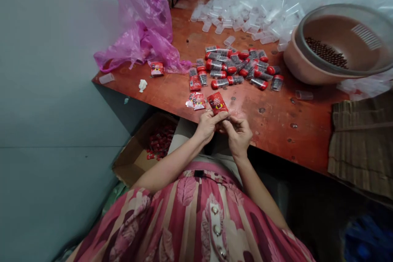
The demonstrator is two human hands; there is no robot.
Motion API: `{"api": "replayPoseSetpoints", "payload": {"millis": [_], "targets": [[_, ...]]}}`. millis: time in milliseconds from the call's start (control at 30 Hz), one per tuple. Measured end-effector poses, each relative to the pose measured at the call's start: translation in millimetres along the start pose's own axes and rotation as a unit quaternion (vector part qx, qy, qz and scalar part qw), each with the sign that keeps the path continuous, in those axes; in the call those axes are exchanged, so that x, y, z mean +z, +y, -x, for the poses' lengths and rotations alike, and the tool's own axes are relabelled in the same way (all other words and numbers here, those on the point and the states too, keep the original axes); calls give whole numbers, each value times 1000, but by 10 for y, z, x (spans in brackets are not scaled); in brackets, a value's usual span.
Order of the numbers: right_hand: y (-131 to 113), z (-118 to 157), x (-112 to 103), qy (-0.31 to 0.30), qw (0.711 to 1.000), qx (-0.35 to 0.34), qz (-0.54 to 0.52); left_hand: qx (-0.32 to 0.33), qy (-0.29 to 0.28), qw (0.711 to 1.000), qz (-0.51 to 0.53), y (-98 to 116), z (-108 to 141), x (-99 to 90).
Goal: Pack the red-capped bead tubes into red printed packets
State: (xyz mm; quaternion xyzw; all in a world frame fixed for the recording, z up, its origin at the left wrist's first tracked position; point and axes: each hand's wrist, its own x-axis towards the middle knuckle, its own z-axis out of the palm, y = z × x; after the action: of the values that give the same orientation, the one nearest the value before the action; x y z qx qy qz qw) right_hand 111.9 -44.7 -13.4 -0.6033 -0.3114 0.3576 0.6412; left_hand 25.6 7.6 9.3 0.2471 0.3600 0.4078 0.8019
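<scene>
Between my two hands, just above the front edge of the red table [273, 125], is a small red printed packet [217, 102]. My left hand [208, 125] pinches its lower end with the thumb on top. Fingers of my right hand [238, 134] are closed at the packet's lower right corner; whatever they grip there is too small to make out. Close in front lie flat red and white printed packets [196, 101]. Beyond them is a loose pile of clear tubes with red caps [219, 74], filled with dark beads. One tube lies against a red wrapper [194, 83].
At the right stand nested basins [294, 59] holding brown beads [327, 52]. Many clear empty tubes [245, 12] heap along the back. A pink plastic bag [144, 8] lies at the left. Below is a carton [132, 161] of red packed pieces; flattened cardboard [362, 143] sits at right.
</scene>
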Motion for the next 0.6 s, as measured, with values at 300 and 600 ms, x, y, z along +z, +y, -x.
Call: {"api": "replayPoseSetpoints", "payload": {"millis": [300,600], "targets": [[-34,60,-44,-80,982,96,-144,-6,-5,1000,-5,60,-8,-98],[21,175,-98,-73,991,56,-100,-59,-9,998,28,81,178,-71]]}}
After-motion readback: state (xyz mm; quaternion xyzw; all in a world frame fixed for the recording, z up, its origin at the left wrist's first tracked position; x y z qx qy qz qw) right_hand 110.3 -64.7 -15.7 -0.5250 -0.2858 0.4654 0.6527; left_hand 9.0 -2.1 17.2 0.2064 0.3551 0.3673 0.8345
